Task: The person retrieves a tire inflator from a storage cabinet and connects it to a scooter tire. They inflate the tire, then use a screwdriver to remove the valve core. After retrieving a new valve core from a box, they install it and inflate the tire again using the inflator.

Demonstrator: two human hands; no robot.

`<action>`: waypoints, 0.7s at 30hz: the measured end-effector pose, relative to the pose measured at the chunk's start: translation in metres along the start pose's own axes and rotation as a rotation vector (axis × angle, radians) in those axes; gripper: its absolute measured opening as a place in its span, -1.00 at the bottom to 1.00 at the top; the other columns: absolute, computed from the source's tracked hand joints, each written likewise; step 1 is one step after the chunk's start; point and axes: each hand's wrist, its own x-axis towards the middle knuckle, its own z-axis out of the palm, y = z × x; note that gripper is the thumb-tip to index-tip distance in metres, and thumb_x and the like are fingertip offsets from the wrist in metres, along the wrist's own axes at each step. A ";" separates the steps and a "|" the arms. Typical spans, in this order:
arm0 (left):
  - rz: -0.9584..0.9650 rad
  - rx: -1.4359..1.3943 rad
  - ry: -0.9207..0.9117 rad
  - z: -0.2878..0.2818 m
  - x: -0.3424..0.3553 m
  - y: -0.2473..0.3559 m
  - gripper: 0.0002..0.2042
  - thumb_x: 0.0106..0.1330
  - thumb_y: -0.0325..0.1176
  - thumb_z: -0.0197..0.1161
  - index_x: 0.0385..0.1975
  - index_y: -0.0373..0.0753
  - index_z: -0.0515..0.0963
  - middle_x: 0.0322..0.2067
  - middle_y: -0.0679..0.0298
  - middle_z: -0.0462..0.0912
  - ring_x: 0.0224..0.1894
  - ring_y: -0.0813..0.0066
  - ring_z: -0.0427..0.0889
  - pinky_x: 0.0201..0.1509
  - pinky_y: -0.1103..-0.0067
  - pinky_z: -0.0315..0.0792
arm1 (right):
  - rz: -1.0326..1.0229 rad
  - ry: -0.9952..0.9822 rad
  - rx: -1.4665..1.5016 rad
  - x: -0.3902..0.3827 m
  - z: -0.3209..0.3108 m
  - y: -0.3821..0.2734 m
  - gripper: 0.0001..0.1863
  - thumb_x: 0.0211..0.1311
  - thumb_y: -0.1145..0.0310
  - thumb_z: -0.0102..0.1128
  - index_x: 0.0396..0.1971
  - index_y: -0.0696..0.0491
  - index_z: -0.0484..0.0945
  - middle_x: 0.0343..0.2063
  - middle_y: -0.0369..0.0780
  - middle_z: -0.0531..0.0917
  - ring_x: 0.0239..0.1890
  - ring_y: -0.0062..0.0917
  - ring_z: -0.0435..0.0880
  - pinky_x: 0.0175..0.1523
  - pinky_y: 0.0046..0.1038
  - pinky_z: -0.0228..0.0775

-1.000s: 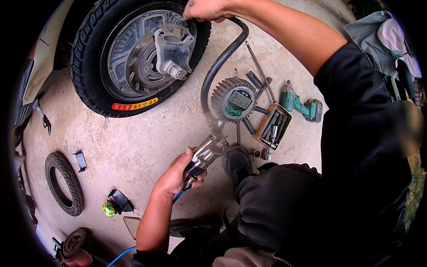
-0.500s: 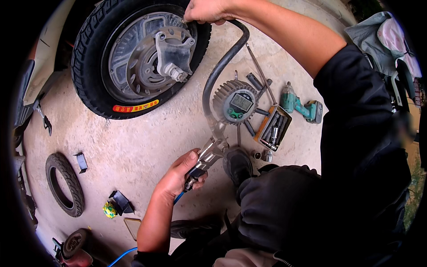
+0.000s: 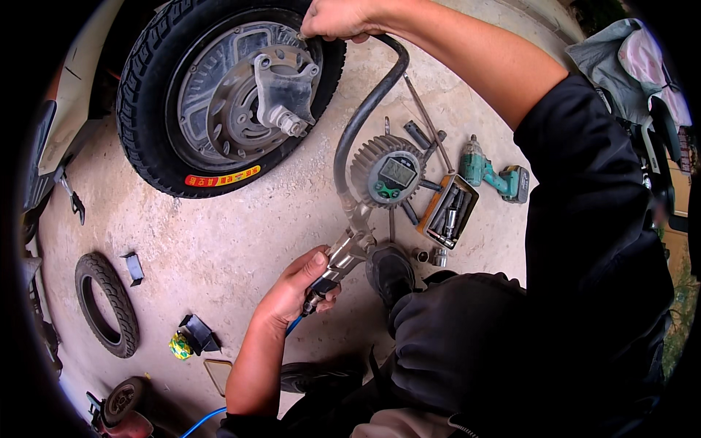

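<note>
My left hand is closed around the metal handle of a tyre inflator, with its thumb along the upper side. A round digital gauge in a ribbed grey cover sits at the inflator's far end. From there a black rubber hose curves up to my right hand, whose fingers pinch the hose end at the rim of a large wheel. Those fingers hide the valve and most of the hose fitting. The wheel has a black tyre, a grey hub, a brake disc and a bracket on its axle.
Right of the gauge lie a green cordless impact wrench, an open box of sockets and metal bars. A small loose tyre and a black open box lie at left. A blue air hose crosses the floor at lower left.
The inflator and its gauge have tilted very slightly, with the gauge a little farther right. Both hands keep their grips, and the wheel stands almost the same.
</note>
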 end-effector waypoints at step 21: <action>-0.038 0.078 -0.068 -0.010 0.000 0.000 -0.55 0.38 0.15 0.00 -0.13 -0.17 0.40 -0.58 0.29 0.43 -0.61 0.62 0.37 -0.60 0.68 0.23 | 0.050 -0.010 0.106 -0.001 0.005 -0.004 -0.79 0.15 0.37 -0.03 -0.57 0.10 0.54 -0.79 -0.35 0.25 -0.80 -0.59 0.15 -0.73 -0.42 0.03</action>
